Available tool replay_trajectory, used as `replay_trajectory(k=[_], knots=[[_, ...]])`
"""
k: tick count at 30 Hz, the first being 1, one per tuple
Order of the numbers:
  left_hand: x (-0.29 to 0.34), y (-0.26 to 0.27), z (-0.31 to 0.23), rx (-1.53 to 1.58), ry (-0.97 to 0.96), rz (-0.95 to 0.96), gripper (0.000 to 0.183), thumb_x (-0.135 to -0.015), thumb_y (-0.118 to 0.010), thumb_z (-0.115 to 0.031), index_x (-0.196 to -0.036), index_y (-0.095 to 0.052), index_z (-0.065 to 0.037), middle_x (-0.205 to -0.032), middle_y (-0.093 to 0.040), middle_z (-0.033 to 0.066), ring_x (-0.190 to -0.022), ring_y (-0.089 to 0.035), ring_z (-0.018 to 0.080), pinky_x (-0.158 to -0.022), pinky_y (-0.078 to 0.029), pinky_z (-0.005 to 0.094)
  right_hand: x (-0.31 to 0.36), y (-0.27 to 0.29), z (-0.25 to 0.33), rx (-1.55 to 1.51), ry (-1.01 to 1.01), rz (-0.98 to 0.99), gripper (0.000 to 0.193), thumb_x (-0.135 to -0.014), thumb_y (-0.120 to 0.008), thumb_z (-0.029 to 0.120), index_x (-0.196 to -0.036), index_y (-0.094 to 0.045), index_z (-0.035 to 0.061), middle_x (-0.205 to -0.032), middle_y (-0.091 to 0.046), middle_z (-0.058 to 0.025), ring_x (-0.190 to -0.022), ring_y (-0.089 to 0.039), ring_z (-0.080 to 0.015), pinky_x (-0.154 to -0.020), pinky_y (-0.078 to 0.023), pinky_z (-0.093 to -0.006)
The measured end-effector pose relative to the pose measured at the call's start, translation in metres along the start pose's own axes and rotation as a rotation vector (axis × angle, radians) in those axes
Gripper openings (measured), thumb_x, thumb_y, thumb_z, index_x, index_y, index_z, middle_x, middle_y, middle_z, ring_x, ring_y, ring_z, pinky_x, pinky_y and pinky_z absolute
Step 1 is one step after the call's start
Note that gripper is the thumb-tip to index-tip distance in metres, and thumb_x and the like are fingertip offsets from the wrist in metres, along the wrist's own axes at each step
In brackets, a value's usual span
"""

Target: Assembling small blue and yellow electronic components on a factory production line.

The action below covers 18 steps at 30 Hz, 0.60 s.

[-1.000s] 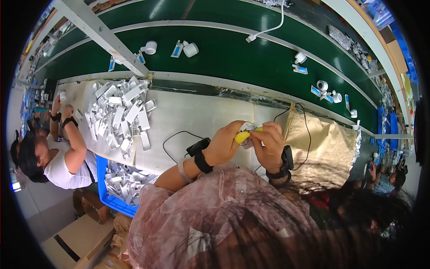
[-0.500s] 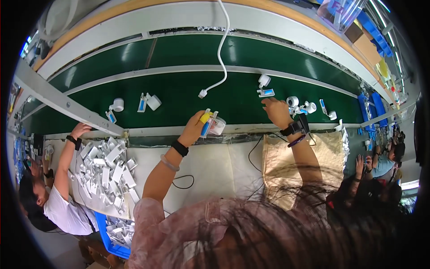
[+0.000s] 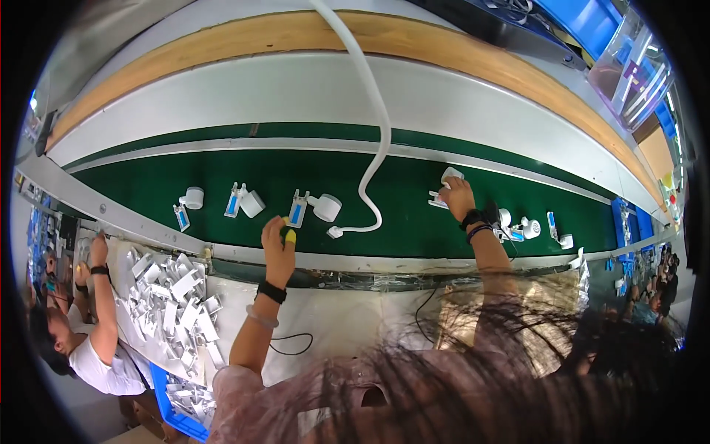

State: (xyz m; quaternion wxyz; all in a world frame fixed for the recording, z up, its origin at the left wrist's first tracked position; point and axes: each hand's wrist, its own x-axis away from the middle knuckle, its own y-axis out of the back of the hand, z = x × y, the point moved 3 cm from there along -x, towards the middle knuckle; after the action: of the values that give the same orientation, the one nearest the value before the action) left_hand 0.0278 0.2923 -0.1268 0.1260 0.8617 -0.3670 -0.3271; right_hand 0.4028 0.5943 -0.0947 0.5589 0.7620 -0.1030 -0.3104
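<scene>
Your left hand [image 3: 279, 254], fingers parted, reaches over the near rail [image 3: 355, 263]; the blue-striped piece [image 3: 297, 209] lies just beside its fingertips at 1 o'clock. At that piece's 4 o'clock is a white plug [image 3: 335, 231], then open green belt [image 3: 413, 211]. Your right hand [image 3: 460, 197] touches a round white piece [image 3: 452, 174] at 11 o'clock; whether it pinches, I cannot tell.

Factory, green conv. belt [image 3: 418, 233], wht pts [image 3: 176, 307]

arms [image 3: 252, 340] outstretched fwd, L hand [image 3: 279, 254] w/ fingers [image 3: 274, 228] parted, R hand [image 3: 459, 197] palm-down
</scene>
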Motion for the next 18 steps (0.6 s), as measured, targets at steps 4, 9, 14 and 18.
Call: replay_trajectory(k=[4, 9, 14, 18], knots=[[0.037, -0.001, -0.033, 0.481, 0.311, 0.301, 0.042, -0.086, -0.059, -0.004, -0.126, -0.048, -0.003, -0.127, -0.05, 0.0101, -0.112, -0.051, 0.02, -0.09, -0.043, 0.0286, -0.01, 0.03, 0.033, -0.585, -0.131, -0.01, 0.015, -0.085, -0.063, 0.018, -0.081, -0.062, 0.0033, -0.073, -0.061, -0.0161, -0.071, -0.059, -0.0361, -0.065, -0.049, -0.0399], [0.029, 0.008, -0.131, 0.282, -0.122, 0.285, 0.057, -0.082, -0.066, -0.008, -0.134, -0.042, -0.002, -0.132, -0.047, 0.0148, -0.117, -0.049, 0.0263, -0.095, -0.042, 0.0343, 0.001, 0.108, 0.141, -1.172, -0.275, 0.312, 0.018, -0.093, -0.06, 0.018, -0.094, -0.057, 0.0008, -0.078, -0.065, -0.0115, -0.074, -0.066, -0.0179, -0.065, -0.05, -0.0302], [0.043, 0.021, -0.156, 0.462, -0.077, 0.691, 0.065, -0.082, -0.073, -0.017, -0.136, -0.04, -0.001, -0.126, -0.053, 0.0116, -0.116, -0.051, 0.0215, -0.1, -0.039, 0.0322, 0.031, 0.167, 0.241, -1.58, -0.09, 0.525, 0.017, -0.094, -0.059, 0.016, -0.098, -0.057, -0.0006, -0.087, -0.065, -0.0044, -0.079, -0.063, -0.0092, -0.07, -0.05, -0.0231], [0.075, 0.038, -0.157, 0.722, 0.228, 1.074, 0.047, -0.085, -0.069, -0.014, -0.125, -0.051, 0.001, -0.114, -0.058, 0.0049, -0.106, -0.053, 0.0114, -0.091, -0.044, 0.0266, 0.055, 0.208, 0.284, -1.717, -0.166, 0.599, 0.02, -0.096, -0.057, 0.018, -0.101, -0.059, -0.0009, -0.086, -0.065, -0.0025, -0.077, -0.061, -0.0074, -0.069, -0.047, -0.023]])
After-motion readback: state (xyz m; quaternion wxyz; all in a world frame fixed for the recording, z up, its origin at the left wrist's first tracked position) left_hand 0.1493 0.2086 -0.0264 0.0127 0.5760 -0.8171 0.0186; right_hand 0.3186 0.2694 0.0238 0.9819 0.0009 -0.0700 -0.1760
